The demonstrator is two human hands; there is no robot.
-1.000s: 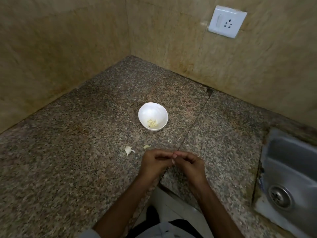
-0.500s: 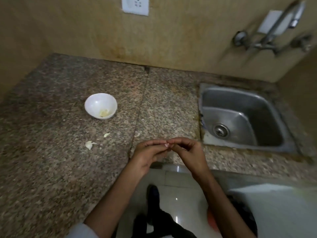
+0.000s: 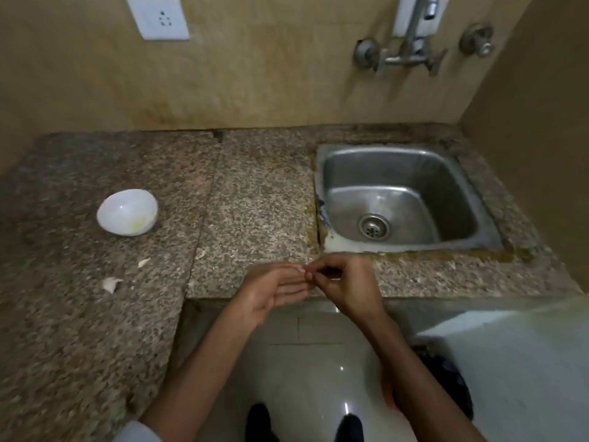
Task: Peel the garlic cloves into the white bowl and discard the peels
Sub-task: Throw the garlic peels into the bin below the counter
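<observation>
Your left hand lay palm up over the front edge of the counter, fingers nearly straight. Your right hand had its fingers curled, tips meeting the left fingertips (whatever sat between them was too small to make out). The white bowl stood well to the left, yellowish garlic inside, two peels on the stone nearer you.

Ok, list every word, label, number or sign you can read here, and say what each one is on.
No text can be read.
The socket plate shows only pin holes, no print.
The sink has blue marks on its left rim, too blurred to read.
The bowl shows no marking.
</observation>
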